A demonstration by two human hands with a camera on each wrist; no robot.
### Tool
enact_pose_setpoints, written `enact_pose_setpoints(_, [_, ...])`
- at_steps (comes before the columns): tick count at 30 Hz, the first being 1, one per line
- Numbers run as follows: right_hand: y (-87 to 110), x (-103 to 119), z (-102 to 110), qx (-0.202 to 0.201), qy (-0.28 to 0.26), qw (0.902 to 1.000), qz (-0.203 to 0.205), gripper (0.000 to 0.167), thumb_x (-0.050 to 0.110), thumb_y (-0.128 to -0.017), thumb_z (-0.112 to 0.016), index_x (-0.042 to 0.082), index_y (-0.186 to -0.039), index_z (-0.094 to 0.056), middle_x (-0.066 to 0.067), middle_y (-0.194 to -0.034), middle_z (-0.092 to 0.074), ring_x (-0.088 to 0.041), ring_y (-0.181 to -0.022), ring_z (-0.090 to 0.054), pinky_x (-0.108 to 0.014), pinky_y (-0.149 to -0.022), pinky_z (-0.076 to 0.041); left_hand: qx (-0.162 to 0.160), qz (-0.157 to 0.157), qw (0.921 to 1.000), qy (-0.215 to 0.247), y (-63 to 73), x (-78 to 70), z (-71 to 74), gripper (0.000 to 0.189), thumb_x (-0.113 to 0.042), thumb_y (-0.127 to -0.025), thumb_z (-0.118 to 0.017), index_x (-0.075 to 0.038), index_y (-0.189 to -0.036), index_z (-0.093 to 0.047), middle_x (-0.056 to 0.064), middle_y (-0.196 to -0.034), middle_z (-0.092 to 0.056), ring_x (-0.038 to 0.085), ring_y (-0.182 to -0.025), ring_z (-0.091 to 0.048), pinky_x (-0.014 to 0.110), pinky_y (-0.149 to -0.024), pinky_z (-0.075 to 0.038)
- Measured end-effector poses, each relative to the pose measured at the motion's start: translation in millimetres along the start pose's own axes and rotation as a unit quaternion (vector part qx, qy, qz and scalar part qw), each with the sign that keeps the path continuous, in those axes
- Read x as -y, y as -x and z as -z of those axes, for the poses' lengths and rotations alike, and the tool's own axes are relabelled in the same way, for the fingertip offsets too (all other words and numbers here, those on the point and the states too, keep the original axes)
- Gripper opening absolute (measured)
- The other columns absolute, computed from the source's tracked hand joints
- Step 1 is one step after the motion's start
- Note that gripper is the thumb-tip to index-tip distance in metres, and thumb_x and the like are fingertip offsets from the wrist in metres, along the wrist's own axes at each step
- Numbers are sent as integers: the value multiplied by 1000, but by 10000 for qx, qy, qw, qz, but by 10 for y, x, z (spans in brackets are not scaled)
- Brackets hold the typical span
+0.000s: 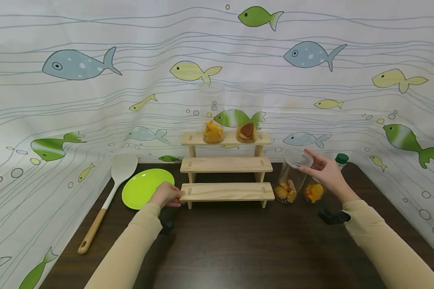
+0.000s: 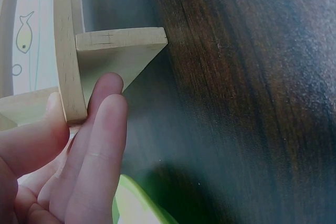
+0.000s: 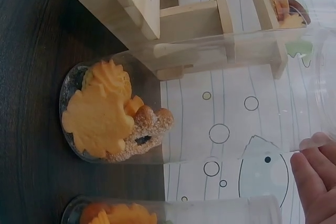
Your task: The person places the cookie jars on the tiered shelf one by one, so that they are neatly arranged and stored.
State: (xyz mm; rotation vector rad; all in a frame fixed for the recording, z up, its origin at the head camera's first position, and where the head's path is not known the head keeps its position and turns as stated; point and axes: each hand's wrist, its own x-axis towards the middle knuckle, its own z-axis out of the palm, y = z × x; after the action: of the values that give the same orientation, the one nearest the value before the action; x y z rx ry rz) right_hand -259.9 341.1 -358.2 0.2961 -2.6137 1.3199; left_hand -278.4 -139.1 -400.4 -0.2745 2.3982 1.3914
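My left hand (image 1: pixel 165 194) pinches the left end of the lowest step of a three-step wooden rack (image 1: pixel 228 192). In the left wrist view the thumb (image 2: pixel 39 142) lies on one side of the board and the fingers (image 2: pixel 105 135) on the other. On the right, my right hand (image 1: pixel 327 172) grips a clear jar (image 3: pixel 226 98) near its lid. This jar (image 1: pixel 292 172) stands beside the rack with cookies (image 3: pixel 100 121) in its bottom. A second jar of cookies (image 1: pixel 314 192) is just right of it, partly behind my hand.
Two clear jars (image 1: pixel 212 104) (image 1: pixel 252 104) with cookies stand on the rack's top step. A lime-green plate (image 1: pixel 144 182) and a white spatula with a wooden handle (image 1: pixel 110 196) lie at left. A green cap (image 1: pixel 341 158) shows behind my right hand. Fish-print cloth (image 1: pixel 217 44) hangs behind.
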Motion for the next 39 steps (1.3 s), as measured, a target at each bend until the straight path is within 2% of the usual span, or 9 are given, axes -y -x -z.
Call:
enact_pose_setpoints(2, [-5, -11, -8, -55, -50, 10000, 40, 65, 26, -91, -66, 10, -147, -36, -28, -138, -45, 14, -102, -50, -3, -76, -46, -8, 5, 10000, -1, -3, 2, 0, 30, -9, -92, -62, 15, -110, -60, 23, -90, -64, 31, -80, -71, 36, -73, -59])
enact_pose_setpoints(4, [-6, -20, -16, -96, -59, 9999, 51, 65, 26, -91, -66, 9, -146, -36, -29, -136, -46, 17, -98, -49, -3, -75, -46, -9, -1, 10000, 6, -4, 2, -1, 30, -9, -92, -62, 15, -110, -60, 23, -90, -64, 31, -80, -71, 36, -73, -59])
enact_pose_setpoints(16, [26, -21, -38, -173, -257, 9994, -143, 64, 28, -92, -63, 8, -146, -36, -29, -138, -45, -2, -110, -55, -5, -75, -49, -26, -30, 10000, 72, 1, 12, -6, 30, -9, -92, -61, 15, -111, -60, 20, -86, -65, 30, -80, -71, 34, -69, -60])
enact_pose_setpoints(24, [47, -1, -66, -404, -488, 9978, -208, 62, 28, -92, -63, 9, -146, -38, -29, -139, -44, 13, -99, -52, -7, -74, -50, 15, -33, 9999, 95, 6, 6, -3, 30, -8, -92, -61, 16, -111, -59, 22, -87, -65, 29, -79, -71, 35, -71, -60])
enact_pose_setpoints(26, [51, 6, -65, -429, -469, 9976, -293, 62, 29, -92, -63, 11, -146, -37, -28, -140, -43, 7, -103, -54, -7, -73, -50, 12, -37, 9999, 93, -1, 7, 0, 30, -8, -92, -61, 15, -110, -60, 23, -88, -65, 30, -79, -71, 35, -70, -60])
enact_pose_setpoints(28, [59, 16, -59, -442, -438, 9973, -396, 63, 31, -92, -63, 13, -146, -37, -26, -143, -41, -6, -113, -56, -6, -74, -49, 21, -51, 9999, 97, -12, 11, 2, 30, -8, -91, -62, 15, -110, -60, 23, -89, -65, 30, -79, -71, 34, -69, -60])
enact_pose_setpoints(31, [74, 34, -39, -521, -525, 9961, -487, 63, 32, -93, -61, 12, -147, -36, -25, -144, -39, -20, -124, -52, -5, -77, -48, 40, -80, 9999, 112, -15, 13, 2, 29, -7, -91, -63, 15, -109, -60, 24, -89, -65, 30, -79, -71, 34, -68, -60])
enact_pose_setpoints(34, [83, 55, -10, -651, -679, 9946, -445, 62, 29, -93, -61, 10, -147, -35, -26, -142, -39, -9, -122, -52, -3, -79, -46, 63, -87, 9999, 128, -7, 13, 3, 28, -6, -91, -62, 16, -108, -60, 24, -88, -65, 30, -77, -71, 35, -69, -60])
enact_pose_setpoints(39, [68, 117, 44, -819, -995, 9911, -321, 61, 23, -92, -64, 10, -146, -37, -18, -142, -43, 15, -102, -54, -3, -79, -46, 20, -43, 9999, 109, -8, 20, 9, 28, -7, -91, -63, 15, -108, -61, 23, -88, -65, 29, -77, -71, 36, -71, -60])
